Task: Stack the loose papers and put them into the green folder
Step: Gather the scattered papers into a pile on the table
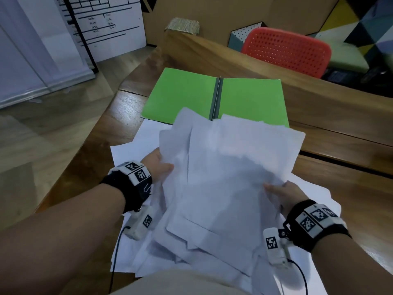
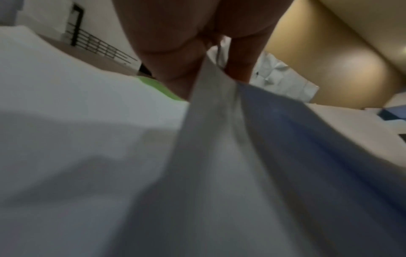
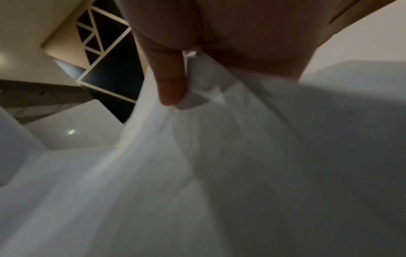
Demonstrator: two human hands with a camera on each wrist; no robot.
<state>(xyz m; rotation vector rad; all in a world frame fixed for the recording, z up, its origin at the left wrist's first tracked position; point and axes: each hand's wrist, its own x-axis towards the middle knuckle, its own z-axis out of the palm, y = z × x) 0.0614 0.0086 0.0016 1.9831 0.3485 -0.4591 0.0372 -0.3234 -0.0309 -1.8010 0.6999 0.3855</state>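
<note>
My uneven sheaf of loose white papers (image 1: pixel 223 177) is lifted above the wooden table (image 1: pixel 340 188); my left hand (image 1: pixel 158 167) and right hand (image 1: pixel 285 193) pinch its sides; the open green card folder (image 1: pixel 180 94) lies flat just beyond.

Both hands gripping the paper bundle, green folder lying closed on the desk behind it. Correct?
One thing is off: the green folder is not closed. The head view shows it lying open flat on the desk, both covers spread either side of the spine. The rest holds: the left hand and the right hand each grip a side of the paper bundle.
</note>
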